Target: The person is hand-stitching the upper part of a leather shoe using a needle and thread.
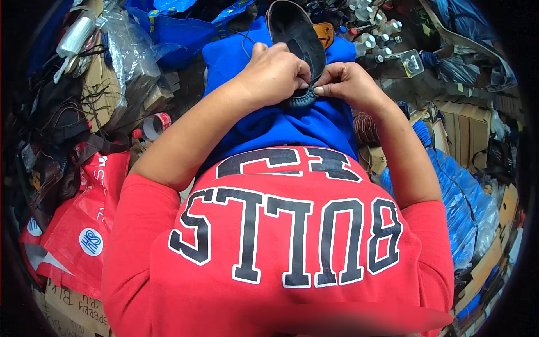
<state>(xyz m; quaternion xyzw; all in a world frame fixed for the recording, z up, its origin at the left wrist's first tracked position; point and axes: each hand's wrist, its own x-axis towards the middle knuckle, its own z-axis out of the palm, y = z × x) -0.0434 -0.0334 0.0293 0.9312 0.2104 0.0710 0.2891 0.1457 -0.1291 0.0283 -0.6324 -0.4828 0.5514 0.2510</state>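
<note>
A dark moccasin-style shoe lies across my lap on blue cloth, its opening up and its puckered toe seam toward me. My left hand is bent over the left side of the toe, thumb and fingertips pinched together at the seam; what lies between them is too small to make out. From the other side, my right hand pinches the toe edge, its thumb tip pressed against the seam. A thin dark thread loops out beyond my left hand. Beside the shoe's opening shows a tan leather piece.
Several small capped bottles stand at the far right. Cardboard and blue plastic wrapping are piled on the right. To the left are clear plastic bags, a red bag and a clear bottle.
</note>
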